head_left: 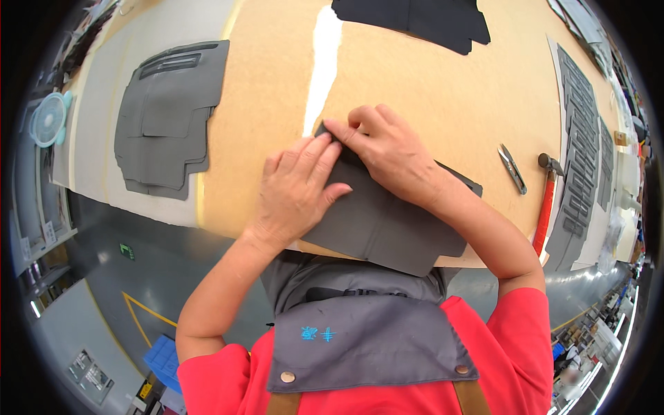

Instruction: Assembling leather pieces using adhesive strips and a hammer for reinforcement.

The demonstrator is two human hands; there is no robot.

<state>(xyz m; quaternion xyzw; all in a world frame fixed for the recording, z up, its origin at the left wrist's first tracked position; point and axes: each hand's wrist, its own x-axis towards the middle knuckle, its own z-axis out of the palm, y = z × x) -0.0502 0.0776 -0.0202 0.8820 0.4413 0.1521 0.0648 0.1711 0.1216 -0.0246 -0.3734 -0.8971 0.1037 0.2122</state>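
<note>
A dark grey sheet-like panel (387, 232), perhaps fabric or leather, lies at the table's near edge below both hands. My left hand (296, 183) rests on its left side, fingers stretched out and flat, thumb apart. At the far left corner of the panel, my right hand (391, 149) has its fingers curled and pinches the edge against the thumb. The fingertips of the two hands almost meet there. Part of the panel is hidden under my right hand and forearm.
Grey cut panels (162, 138) lie at the left of the tan table (263, 76). A black panel (422, 21) is at the far side. Thread snips (512, 169) and a red-handled hammer (546, 197) lie right, beside slotted grey pieces (579, 131). A small fan (50, 119) stands far left.
</note>
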